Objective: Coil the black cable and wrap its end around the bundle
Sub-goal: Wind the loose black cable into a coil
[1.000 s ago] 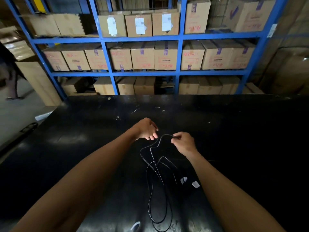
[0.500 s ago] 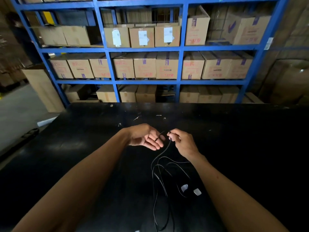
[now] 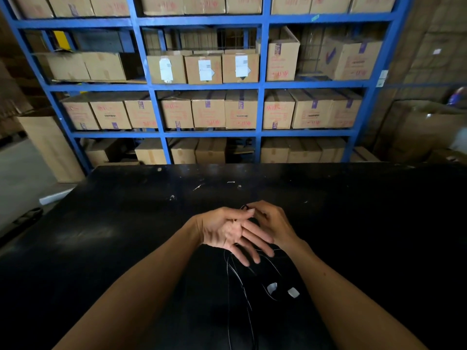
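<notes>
A thin black cable (image 3: 236, 279) hangs in loose loops from my hands down over the black table (image 3: 126, 223). My left hand (image 3: 227, 231) is palm up with fingers spread, and the cable runs across its palm under the thumb. My right hand (image 3: 271, 223) sits just behind it, pinching a small loop of the cable at its fingertips against the left thumb. The lower loops trail toward the near table edge and are hard to see against the dark surface.
Two small white tags (image 3: 271, 287) lie on the table near the cable loops. Blue shelving (image 3: 260, 84) stacked with cardboard boxes stands behind the table. Grey floor (image 3: 20, 173) shows on the left.
My hands have come together. The left hand turned palm up and opened under the cable, and the right hand brought its pinched loop onto the left thumb. The camera tilted up.
</notes>
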The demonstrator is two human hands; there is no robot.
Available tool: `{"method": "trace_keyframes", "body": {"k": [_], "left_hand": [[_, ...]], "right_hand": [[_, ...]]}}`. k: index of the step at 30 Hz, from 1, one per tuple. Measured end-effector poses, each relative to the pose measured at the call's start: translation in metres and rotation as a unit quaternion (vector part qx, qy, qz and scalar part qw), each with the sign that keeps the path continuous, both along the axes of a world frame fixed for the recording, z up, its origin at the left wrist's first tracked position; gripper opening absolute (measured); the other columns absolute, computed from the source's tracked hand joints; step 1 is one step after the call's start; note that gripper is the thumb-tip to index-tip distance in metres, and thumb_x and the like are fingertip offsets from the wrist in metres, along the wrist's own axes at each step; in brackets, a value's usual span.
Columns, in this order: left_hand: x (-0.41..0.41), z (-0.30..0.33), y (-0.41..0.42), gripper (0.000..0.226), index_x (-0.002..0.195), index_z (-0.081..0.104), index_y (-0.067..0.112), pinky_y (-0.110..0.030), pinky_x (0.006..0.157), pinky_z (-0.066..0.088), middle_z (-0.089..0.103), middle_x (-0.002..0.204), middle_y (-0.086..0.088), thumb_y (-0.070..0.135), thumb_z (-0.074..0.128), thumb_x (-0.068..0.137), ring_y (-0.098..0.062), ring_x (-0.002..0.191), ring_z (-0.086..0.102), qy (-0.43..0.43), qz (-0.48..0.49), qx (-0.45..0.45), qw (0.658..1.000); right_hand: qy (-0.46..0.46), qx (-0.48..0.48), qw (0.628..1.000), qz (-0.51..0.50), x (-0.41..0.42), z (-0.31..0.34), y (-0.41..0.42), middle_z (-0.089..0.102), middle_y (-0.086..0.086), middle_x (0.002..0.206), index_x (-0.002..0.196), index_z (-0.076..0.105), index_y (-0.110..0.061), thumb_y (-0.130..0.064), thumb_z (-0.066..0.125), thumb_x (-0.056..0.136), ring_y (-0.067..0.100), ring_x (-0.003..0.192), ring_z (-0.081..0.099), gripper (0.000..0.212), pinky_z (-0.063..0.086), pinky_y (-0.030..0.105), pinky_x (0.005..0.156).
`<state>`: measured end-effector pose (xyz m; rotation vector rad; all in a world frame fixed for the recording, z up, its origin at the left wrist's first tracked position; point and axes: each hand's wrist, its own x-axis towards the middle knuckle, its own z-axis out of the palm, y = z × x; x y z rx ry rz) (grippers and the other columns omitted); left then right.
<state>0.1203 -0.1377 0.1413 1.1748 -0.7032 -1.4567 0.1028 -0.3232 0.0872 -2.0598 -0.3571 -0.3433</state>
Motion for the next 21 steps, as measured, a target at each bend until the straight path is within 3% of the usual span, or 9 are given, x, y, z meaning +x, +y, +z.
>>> {"method": "trace_keyframes", "body": {"k": [4,9,13,15,16,17,18,19,21], "left_hand": [[-0.004,0.004,-0.006,0.078,0.151,0.03,-0.007,-0.046,0.097,0.052,0.036,0.152,-0.031,0.054,0.014,0.105,-0.038,0.125,0.053,0.003,-0.028,-0.038,0.999],[-0.014,0.003,-0.014,0.066,0.15,0.034,-0.007,-0.042,0.094,0.056,0.034,0.153,-0.033,0.042,0.02,0.108,-0.035,0.122,0.056,-0.01,-0.017,-0.032,0.999],[-0.02,-0.002,-0.021,0.059,0.15,0.034,-0.006,-0.042,0.094,0.055,0.034,0.153,-0.034,0.035,0.022,0.109,-0.034,0.119,0.059,-0.017,0.0,-0.013,1.0],[-0.022,0.003,-0.023,0.057,0.152,0.03,-0.003,-0.048,0.101,0.05,0.034,0.152,-0.033,0.033,0.021,0.109,-0.039,0.124,0.055,-0.009,0.022,-0.024,0.999],[-0.022,0.007,-0.023,0.056,0.154,0.028,-0.002,-0.052,0.107,0.043,0.031,0.154,-0.033,0.032,0.021,0.109,-0.043,0.13,0.05,-0.003,0.041,-0.034,0.999],[-0.022,0.013,-0.023,0.055,0.155,0.026,0.0,-0.057,0.114,0.034,0.027,0.156,-0.034,0.031,0.021,0.109,-0.046,0.137,0.042,0.0,0.065,-0.047,0.997],[-0.021,0.02,-0.022,0.055,0.156,0.025,0.002,-0.059,0.119,0.024,0.026,0.158,-0.032,0.031,0.021,0.109,-0.046,0.142,0.034,-0.003,0.096,-0.057,0.994],[-0.018,0.029,-0.02,0.055,0.156,0.026,0.006,-0.059,0.121,0.017,0.027,0.159,-0.029,0.031,0.023,0.108,-0.044,0.146,0.029,-0.016,0.132,-0.059,0.989],[-0.01,0.046,-0.012,0.055,0.156,0.031,0.018,-0.061,0.121,0.009,0.031,0.162,-0.016,0.037,0.03,0.105,-0.038,0.148,0.026,-0.071,0.215,-0.046,0.973]], "right_hand": [[0.039,0.046,0.997,0.042,-0.01,0.008,-0.002,0.073,0.003,0.094,0.098,0.078,-0.017,-0.012,0.063,0.095,0.008,0.09,0.069,0.015,0.053,0.022,0.08],[0.122,0.167,0.977,0.045,-0.016,0.016,0.004,0.074,0.004,0.094,0.1,0.074,0.0,-0.01,0.061,0.097,0.012,0.09,0.072,0.016,0.053,0.02,0.077],[0.176,0.158,0.97,0.05,-0.028,0.019,0.011,0.073,0.017,0.101,0.106,0.069,0.003,-0.01,0.056,0.1,0.024,0.096,0.071,0.019,0.057,0.036,0.088],[0.186,0.105,0.971,0.108,-0.039,-0.015,0.012,0.074,0.021,0.107,0.115,0.061,0.009,-0.008,0.042,0.106,0.023,0.096,0.073,0.027,0.058,0.041,0.09],[0.211,0.067,0.971,0.092,-0.042,-0.031,0.016,0.073,0.022,0.115,0.121,0.057,0.01,-0.008,0.037,0.107,0.02,0.096,0.073,0.03,0.059,0.035,0.089],[0.23,0.102,0.968,0.021,-0.045,-0.033,0.021,0.069,0.023,0.121,0.124,0.056,0.005,-0.009,0.037,0.107,0.017,0.098,0.071,0.029,0.058,0.027,0.087],[0.238,0.102,0.966,0.024,-0.04,-0.031,0.026,0.069,0.015,0.121,0.123,0.059,-0.003,-0.012,0.042,0.107,0.012,0.098,0.068,0.025,0.053,0.018,0.088],[0.253,0.117,0.96,0.033,-0.033,-0.019,0.03,0.072,-0.002,0.109,0.112,0.065,-0.013,-0.016,0.052,0.103,0.005,0.092,0.064,0.017,0.048,0.01,0.083],[0.254,0.071,0.964,0.027,-0.039,-0.012,0.026,0.074,-0.012,0.082,0.083,0.071,-0.018,-0.023,0.066,0.088,0.002,0.08,0.063,0.008,0.043,0.016,0.078]]}}
